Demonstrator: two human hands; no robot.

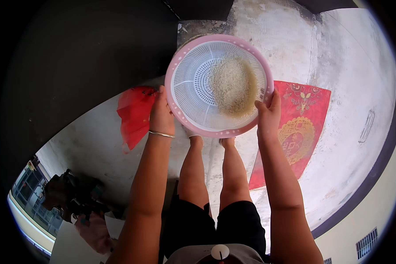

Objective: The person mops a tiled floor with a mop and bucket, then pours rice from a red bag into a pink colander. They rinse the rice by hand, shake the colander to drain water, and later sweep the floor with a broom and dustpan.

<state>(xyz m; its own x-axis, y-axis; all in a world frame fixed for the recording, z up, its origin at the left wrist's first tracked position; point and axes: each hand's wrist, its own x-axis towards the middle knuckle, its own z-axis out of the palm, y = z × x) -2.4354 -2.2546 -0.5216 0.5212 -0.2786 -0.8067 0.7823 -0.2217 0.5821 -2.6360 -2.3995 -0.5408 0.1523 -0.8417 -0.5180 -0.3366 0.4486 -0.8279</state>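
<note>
Held out in front of me is a round colander (pixel 193 88), white mesh inside with a wide pink rim dotted with small white stars. A heap of pale grains that look like rice (pixel 234 86) lies on its right side. My left hand (pixel 162 114) grips the rim at the lower left, a bangle on that wrist. At the lower right, my right hand (pixel 268 116) holds the rim with the thumb over its edge. The fingers under the colander are hidden on both sides.
My legs (pixel 192 176) stand below the colander on a pale concrete floor (pixel 330 154). A red mat (pixel 295 127) with gold patterns lies to the right, and a red bag or cloth (pixel 134 116) to the left. A dark surface (pixel 97 53) fills the upper left; dark clutter (pixel 72 193) sits lower left.
</note>
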